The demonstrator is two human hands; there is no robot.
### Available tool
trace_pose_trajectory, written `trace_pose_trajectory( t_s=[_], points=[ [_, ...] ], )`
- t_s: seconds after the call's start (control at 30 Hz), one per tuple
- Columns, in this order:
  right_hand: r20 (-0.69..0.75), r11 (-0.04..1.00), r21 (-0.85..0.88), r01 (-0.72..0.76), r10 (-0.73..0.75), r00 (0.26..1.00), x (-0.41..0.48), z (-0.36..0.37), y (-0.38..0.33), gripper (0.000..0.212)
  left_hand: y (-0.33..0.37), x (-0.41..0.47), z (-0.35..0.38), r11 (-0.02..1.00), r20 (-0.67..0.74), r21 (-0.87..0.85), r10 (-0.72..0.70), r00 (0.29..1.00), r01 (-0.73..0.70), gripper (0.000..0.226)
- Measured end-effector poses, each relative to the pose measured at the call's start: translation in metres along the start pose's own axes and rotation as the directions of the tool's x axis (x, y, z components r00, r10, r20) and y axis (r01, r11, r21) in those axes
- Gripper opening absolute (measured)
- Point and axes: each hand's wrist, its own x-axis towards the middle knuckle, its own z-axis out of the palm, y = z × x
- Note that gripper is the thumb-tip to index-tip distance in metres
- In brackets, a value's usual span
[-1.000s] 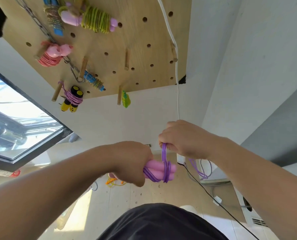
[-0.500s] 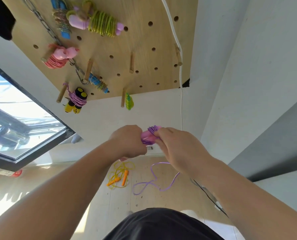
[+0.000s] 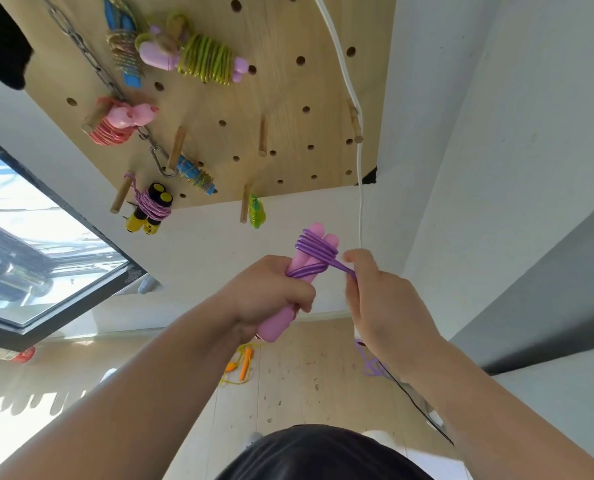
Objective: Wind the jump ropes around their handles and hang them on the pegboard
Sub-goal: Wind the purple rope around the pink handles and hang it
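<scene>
Left hand is clamped round the 2 pink handles, held side by side as 1 bundle. Their long axis tilts up and a bit right, tops aimed at the pegboard overhead. The purple rope sits in coils at the top end, above the fist. From there 1 strand runs down-right to the right hand, which pinches it just beside the bundle, so the right hand is the one placed to lead the next wrap. The loose tail hangs behind that wrist.

Count: 5 wound ropes on the board (plus 1 small green thing I can't make out), 1 orange-handled rope on the floor, and at least 1 bare peg.
</scene>
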Motion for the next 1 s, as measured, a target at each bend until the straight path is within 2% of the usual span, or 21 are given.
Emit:
trace_pose_trajectory(
  t_s=[0.17, 0.27, 0.37, 0.53, 0.63, 0.77, 0.8, 0.87, 0.93, 1.0],
  points=[
    [-0.061, 0.967, 0.216, 0.137, -0.127, 0.99, 0.002, -0.012, 0.007, 0.026, 0.001, -0.009, -0.003, 0.981, 0.149, -0.19, -0.006, 0.989, 0.035, 0.018],
    [0.019, 0.922, 0.373, 0.099, -0.114, 0.993, 0.001, -0.018, 0.008, 0.029, 0.002, -0.011, -0.003, 0.974, 0.208, -0.226, 0.017, 0.978, 0.032, 0.02],
    [0.022, 0.907, 0.415, 0.069, -0.086, 0.996, 0.001, -0.023, 0.008, 0.043, 0.001, -0.009, -0.006, 0.968, 0.208, -0.248, 0.03, 0.978, 0.023, 0.019],
    [0.044, 0.892, 0.452, 0.029, -0.055, 0.998, -0.001, -0.018, 0.009, 0.032, 0.0, -0.01, -0.01, 0.971, 0.292, -0.24, 0.063, 0.954, 0.009, 0.017],
    [0.023, 0.894, 0.432, 0.114, -0.138, 0.99, -0.002, -0.012, 0.011, 0.034, -0.002, -0.01, -0.011, 0.971, 0.42, -0.238, 0.085, 0.904, 0.019, 0.022],
    [0.089, 0.883, 0.436, 0.174, -0.234, 0.968, -0.006, -0.006, 0.022, 0.032, 0.004, -0.017, -0.02, 0.978, 0.601, -0.202, 0.085, 0.795, 0.048, 0.022],
    [0.111, 0.882, 0.434, 0.186, -0.257, 0.96, -0.006, -0.006, 0.025, 0.035, 0.01, -0.02, -0.022, 0.988, 0.641, -0.15, 0.079, 0.763, 0.023, 0.022],
    [0.18, 0.888, 0.402, 0.223, -0.315, 0.932, -0.006, -0.005, 0.031, 0.047, 0.02, -0.025, -0.023, 0.987, 0.69, 0.107, 0.009, 0.723, -0.115, 0.029],
    [0.288, 0.9, 0.315, 0.3, -0.392, 0.874, 0.001, -0.003, 0.036, 0.039, 0.025, -0.026, -0.015, 0.874, 0.681, 0.412, -0.107, 0.724, -0.259, 0.031],
    [0.398, 0.888, 0.153, 0.433, -0.457, 0.795, 0.013, 0.0, 0.038, 0.027, 0.022, -0.024, -0.003, 0.719, 0.616, 0.627, -0.222, 0.756, -0.3, 0.024]
  ],
)
